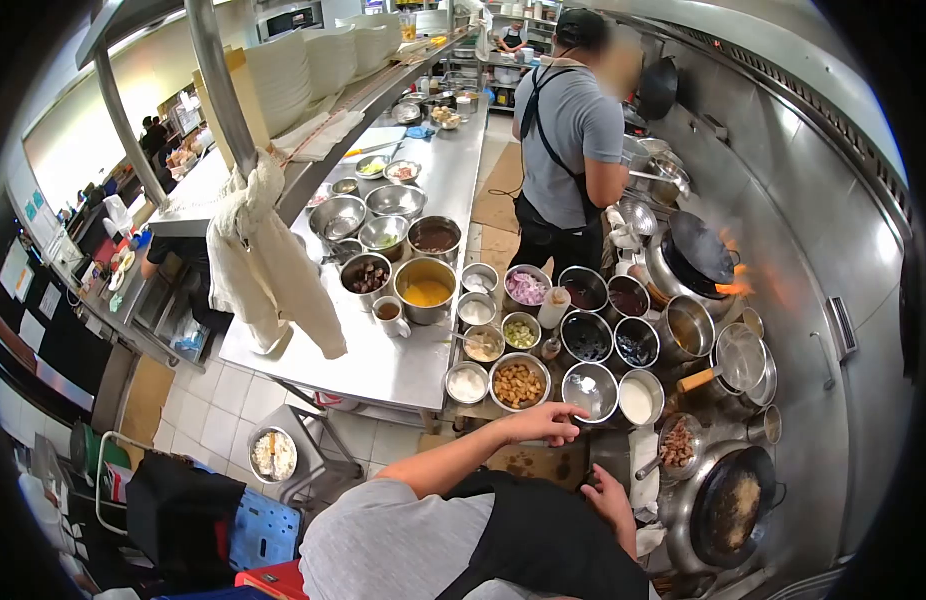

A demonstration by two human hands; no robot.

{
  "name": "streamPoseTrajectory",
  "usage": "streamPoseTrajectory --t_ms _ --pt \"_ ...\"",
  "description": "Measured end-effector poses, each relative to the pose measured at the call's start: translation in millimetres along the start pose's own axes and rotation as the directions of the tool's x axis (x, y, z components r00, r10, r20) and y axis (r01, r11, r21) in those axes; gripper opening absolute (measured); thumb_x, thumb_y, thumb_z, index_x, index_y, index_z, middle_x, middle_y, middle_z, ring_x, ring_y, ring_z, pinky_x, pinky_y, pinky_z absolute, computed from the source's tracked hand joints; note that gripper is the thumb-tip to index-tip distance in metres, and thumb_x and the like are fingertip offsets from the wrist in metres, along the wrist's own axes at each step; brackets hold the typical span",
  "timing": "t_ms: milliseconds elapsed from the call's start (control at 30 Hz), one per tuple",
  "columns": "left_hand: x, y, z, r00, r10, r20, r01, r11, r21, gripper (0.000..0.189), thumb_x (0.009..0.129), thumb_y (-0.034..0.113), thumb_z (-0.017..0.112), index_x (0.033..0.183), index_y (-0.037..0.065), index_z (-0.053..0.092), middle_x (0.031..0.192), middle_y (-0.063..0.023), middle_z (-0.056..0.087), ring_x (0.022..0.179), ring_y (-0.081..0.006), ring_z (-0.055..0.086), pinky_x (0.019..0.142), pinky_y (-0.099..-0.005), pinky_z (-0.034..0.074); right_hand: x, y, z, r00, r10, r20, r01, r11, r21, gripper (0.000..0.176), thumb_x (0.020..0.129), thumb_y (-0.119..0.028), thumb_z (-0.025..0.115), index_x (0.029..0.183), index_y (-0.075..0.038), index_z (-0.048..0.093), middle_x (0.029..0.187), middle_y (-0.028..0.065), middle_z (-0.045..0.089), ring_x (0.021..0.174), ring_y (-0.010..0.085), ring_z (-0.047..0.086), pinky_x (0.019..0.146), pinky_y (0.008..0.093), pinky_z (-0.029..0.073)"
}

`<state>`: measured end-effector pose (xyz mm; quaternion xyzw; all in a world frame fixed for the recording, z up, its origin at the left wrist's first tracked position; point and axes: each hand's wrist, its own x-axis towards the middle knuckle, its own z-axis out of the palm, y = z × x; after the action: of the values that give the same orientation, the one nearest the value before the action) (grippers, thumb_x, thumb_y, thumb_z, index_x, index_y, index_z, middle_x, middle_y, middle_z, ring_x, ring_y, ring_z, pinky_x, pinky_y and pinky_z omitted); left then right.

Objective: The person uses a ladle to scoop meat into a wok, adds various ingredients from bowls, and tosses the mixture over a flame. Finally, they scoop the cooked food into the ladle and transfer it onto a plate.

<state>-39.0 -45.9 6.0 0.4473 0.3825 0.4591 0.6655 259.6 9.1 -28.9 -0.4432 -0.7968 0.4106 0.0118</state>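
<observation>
My left hand (548,424) is stretched over the front rim of a steel pot (590,391) with a little clear liquid in it. Its fingers are loosely bent and apart, with nothing visible in them. Lower down, my right hand (611,496) hangs with its fingers apart beside a white cloth (644,470), holding nothing that I can see. Right of the cloth is a strainer of browned meat pieces (679,440). A black wok (731,500) with brown food sits on the burner at the lower right. A pot of white liquid (638,398) stands near my left hand.
Several pots of sauces and ingredients, among them fried cubes (520,384) and chopped onion (527,288), crowd the station ahead. A co-worker (573,150) stands beyond, near a flaming wok (698,250). A steel counter (283,330) and a stool (328,440) are at left.
</observation>
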Motion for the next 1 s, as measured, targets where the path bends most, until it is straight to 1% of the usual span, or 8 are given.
streamPoseTrajectory --t_ms 233,433,500,567,700,833,900,1000 --pt "-20 -1 -18 0.998 -0.054 -0.012 0.054 0.998 -0.028 0.051 0.093 0.024 0.064 0.138 0.008 0.047 0.096 -0.0041 0.061 0.079 -0.008 0.058 0.077 -0.0245 0.049 -1 -71 -17 0.995 -0.093 0.034 0.087 0.985 0.151 0.069 0.082 -0.017 0.073 0.142 -0.006 0.043 0.13 0.0189 0.057 0.111 0.0276 0.06 0.093 0.0359 0.05" --pt "-28 -3 -35 0.997 -0.076 -0.004 0.076 0.997 0.029 0.051 0.092 0.024 0.064 0.138 0.008 0.048 0.095 -0.0042 0.061 0.078 -0.0079 0.057 0.076 -0.0242 0.049 -56 -78 -58 0.902 -0.208 0.378 -0.031 0.842 0.538 0.09 0.076 -0.004 0.077 0.151 -0.011 0.027 0.145 0.0138 0.044 0.126 0.026 0.048 0.098 0.0375 0.046" --pt "-26 -4 -37 0.995 -0.095 0.013 0.095 0.995 0.03 0.051 0.092 0.024 0.064 0.138 0.009 0.048 0.095 -0.0038 0.061 0.079 -0.0077 0.057 0.076 -0.0241 0.049 -60 -75 -55 0.899 -0.179 0.399 -0.066 0.846 0.529 0.093 0.075 -0.005 0.078 0.151 -0.011 0.026 0.145 0.014 0.044 0.129 0.0254 0.045 0.102 0.0372 0.043" --pt "-23 -5 -37 0.994 -0.11 0.026 0.109 0.994 0.028 0.052 0.092 0.025 0.065 0.138 0.009 0.048 0.095 -0.0035 0.061 0.079 -0.0075 0.057 0.075 -0.0239 0.049 -53 -61 -41 0.867 -0.255 0.428 0.084 0.921 0.379 0.093 0.074 0.001 0.073 0.152 -0.01 0.023 0.145 0.0133 0.042 0.126 0.0239 0.046 0.103 0.0348 0.041" --pt "-11 -6 -26 0.982 -0.165 0.09 0.161 0.986 0.048 0.053 0.092 0.026 0.065 0.138 0.009 0.047 0.094 -0.0028 0.06 0.078 -0.0068 0.056 0.073 -0.0234 0.049 -54 -71 -39 0.913 -0.135 0.384 -0.021 0.927 0.374 0.096 0.072 -0.005 0.076 0.152 -0.009 0.023 0.146 0.015 0.041 0.126 0.0238 0.047 0.105 0.0365 0.04" --pt "-2 -3 -18 0.965 -0.191 0.177 0.179 0.98 0.081 0.053 0.091 0.029 0.066 0.137 0.01 0.047 0.093 -0.0013 0.06 0.076 -0.0062 0.056 0.07 -0.022 0.049 -68 -77 -44 0.912 -0.205 0.356 0.071 0.932 0.354 0.093 0.072 -0.005 0.075 0.151 -0.01 0.026 0.145 0.0157 0.044 0.131 0.0249 0.044 0.109 0.0354 0.035" --pt "3 -3 -17 0.962 -0.19 0.195 0.175 0.98 0.092 0.053 0.091 0.029 0.066 0.137 0.01 0.047 0.093 -0.0013 0.06 0.076 -0.0063 0.056 0.07 -0.0219 0.049 -80 -81 -53 0.889 -0.342 0.305 0.095 0.789 0.607 0.092 0.074 -0.004 0.074 0.151 -0.008 0.025 0.145 0.0162 0.044 0.13 0.0242 0.046 0.107 0.0348 0.037" --pt "9 -4 -16 0.956 -0.195 0.22 0.176 0.979 0.105 0.053 0.091 0.029 0.066 0.137 0.01 0.047 0.093 -0.0011 0.06 0.076 -0.0063 0.056 0.07 -0.022 0.049 -81 -73 -46 0.884 -0.311 0.348 0.071 0.827 0.558 0.091 0.075 -0.005 0.073 0.152 -0.008 0.024 0.145 0.0162 0.043 0.13 0.0234 0.046 0.106 0.0336 0.038"
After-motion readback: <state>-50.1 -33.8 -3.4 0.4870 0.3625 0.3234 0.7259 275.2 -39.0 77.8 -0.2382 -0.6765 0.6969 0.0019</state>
